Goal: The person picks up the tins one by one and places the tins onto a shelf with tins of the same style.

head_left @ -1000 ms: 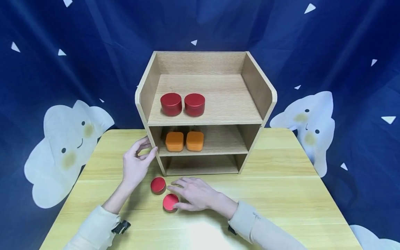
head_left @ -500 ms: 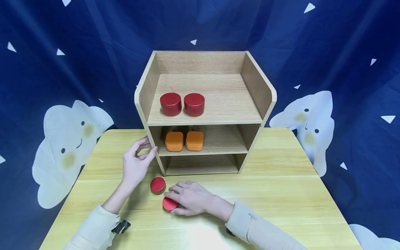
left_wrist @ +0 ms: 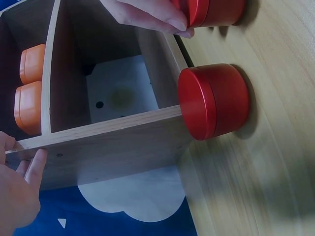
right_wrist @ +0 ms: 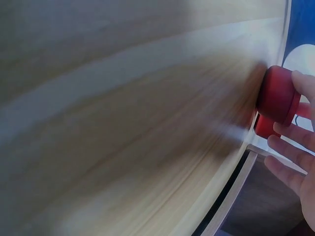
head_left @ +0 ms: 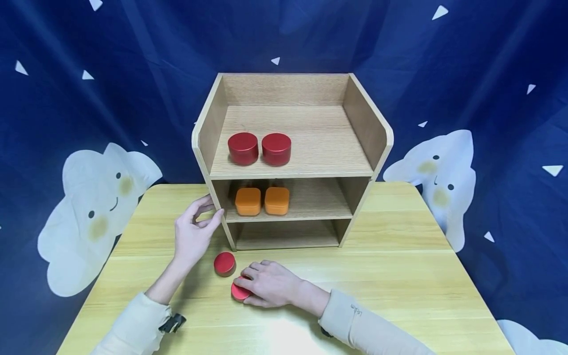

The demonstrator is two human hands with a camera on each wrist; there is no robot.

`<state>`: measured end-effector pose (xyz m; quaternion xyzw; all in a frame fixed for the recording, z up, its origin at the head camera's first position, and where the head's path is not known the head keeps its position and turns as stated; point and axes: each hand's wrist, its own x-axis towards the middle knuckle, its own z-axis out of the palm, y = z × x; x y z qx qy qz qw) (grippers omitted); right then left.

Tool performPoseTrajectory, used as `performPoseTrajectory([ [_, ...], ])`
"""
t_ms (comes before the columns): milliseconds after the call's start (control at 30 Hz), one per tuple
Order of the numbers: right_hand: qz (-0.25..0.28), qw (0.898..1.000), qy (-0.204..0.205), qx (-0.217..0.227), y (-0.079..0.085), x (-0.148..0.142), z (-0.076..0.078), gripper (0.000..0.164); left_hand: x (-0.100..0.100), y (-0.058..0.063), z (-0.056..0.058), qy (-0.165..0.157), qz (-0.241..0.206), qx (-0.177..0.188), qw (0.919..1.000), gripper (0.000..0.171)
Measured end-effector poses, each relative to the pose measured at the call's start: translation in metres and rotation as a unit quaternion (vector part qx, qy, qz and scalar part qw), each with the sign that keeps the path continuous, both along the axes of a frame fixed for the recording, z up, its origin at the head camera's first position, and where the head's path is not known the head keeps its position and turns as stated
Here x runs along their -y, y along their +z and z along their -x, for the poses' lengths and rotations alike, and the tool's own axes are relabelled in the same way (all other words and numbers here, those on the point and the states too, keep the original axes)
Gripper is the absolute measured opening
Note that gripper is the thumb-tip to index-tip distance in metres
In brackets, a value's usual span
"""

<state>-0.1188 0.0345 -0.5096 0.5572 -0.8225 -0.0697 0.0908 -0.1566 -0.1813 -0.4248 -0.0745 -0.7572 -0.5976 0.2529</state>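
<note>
Head view: I see the right hand (head_left: 274,286) gripping a round red tin (head_left: 239,293) before the wooden shelf (head_left: 319,153), a second tin (head_left: 224,264) nearer it, the left hand (head_left: 193,237) pinching the shelf's left edge.

Shelf (head_left: 306,162) in all three views

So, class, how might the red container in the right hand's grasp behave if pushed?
The red container likely slides rather than rolls, since it stands upright. Its smooth sheen suggests slipperiness; its squat shape should resist tipping.
</note>
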Motion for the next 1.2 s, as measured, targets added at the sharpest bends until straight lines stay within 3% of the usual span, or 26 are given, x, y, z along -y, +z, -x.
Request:
performPoseTrajectory([
  [967, 0.044, 0.999, -0.013, -0.012, 0.006, -0.026, -0.002, 0.047, -0.001, 0.002, -0.001, 0.006, 0.006, -0.006, 0.9999, 0.039],
  [1200, 0.070, 0.997, -0.026, 0.006, 0.010, -0.038, -0.003, 0.047, -0.002, 0.000, -0.001, 0.000, 0.000, -0.007, 1.0000, 0.037],
])
